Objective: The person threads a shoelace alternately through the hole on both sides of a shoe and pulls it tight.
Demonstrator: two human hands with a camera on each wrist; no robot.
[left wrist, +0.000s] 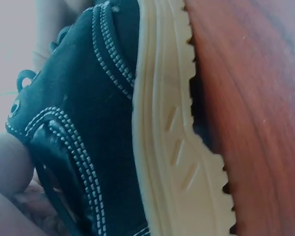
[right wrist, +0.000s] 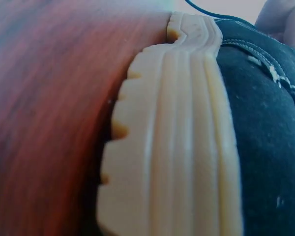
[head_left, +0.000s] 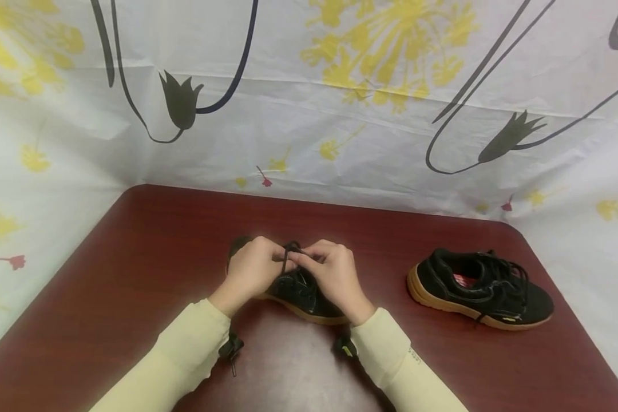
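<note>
A black shoe [head_left: 297, 293] with a tan sole lies on the table, toe to the right, partly hidden behind both hands. Above its tongue, my left hand [head_left: 252, 269] pinches a black shoelace [head_left: 286, 258] between thumb and fingers. From the other side my right hand [head_left: 338, 276] pinches the lace too, its thumb pointing left at the loop. The left wrist view has the shoe's stitched side [left wrist: 73, 88] up close, with fingers [left wrist: 7, 164] by the eyelets. In the right wrist view, the tan sole [right wrist: 172, 132] fills the middle.
A second black shoe [head_left: 486, 292] with loose laces stands to the right, toe pointing right. The dark red table [head_left: 108, 297] ends at the back against a white sheet [head_left: 288, 143] with printed flowers. Small dark wrist devices [head_left: 230, 346] hang under the sleeves.
</note>
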